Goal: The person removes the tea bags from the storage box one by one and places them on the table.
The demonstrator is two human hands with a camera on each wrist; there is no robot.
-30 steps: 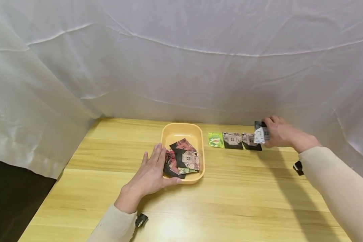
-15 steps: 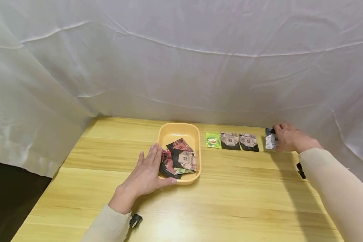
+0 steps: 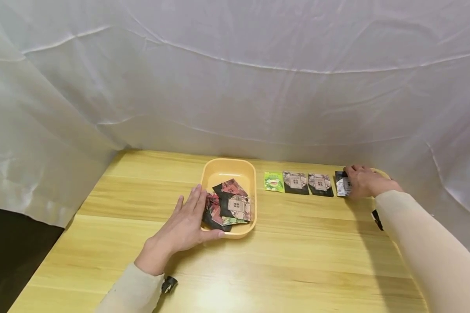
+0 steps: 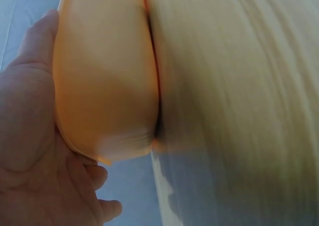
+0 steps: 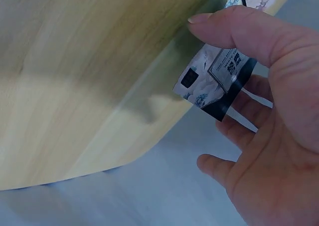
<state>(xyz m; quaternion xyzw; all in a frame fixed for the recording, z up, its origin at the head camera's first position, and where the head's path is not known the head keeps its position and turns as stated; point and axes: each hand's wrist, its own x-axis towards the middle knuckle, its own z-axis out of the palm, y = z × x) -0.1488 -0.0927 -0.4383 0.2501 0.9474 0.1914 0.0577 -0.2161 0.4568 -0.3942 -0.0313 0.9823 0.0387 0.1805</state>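
My right hand (image 3: 366,182) pinches a black and white tea bag packet (image 5: 214,76) between thumb and fingers, low over the table's far right. To its left lie two black packets with pale floral prints (image 3: 320,184) (image 3: 296,182) and a green tea bag packet (image 3: 273,181), side by side in a row. My left hand (image 3: 180,226) rests against the left side of a yellow plastic tray (image 3: 252,174), fingers straight along its rim and thumb at the front corner. Inside the tray, several tea packets (image 3: 236,206) overlap, black, red and green. The right fingertips are partly hidden in the head view.
The wooden table (image 3: 297,261) ends at the back against a hanging pale cloth (image 3: 258,87), which also closes off both sides. Black straps (image 3: 168,284) show at both sleeves. A dark area (image 3: 15,243) lies past the table's left edge.
My right hand has carried the black and white packet rightward past the row, lowered it towards the table, then shifted slightly back left beside the last packet. The left hand stays at the tray.
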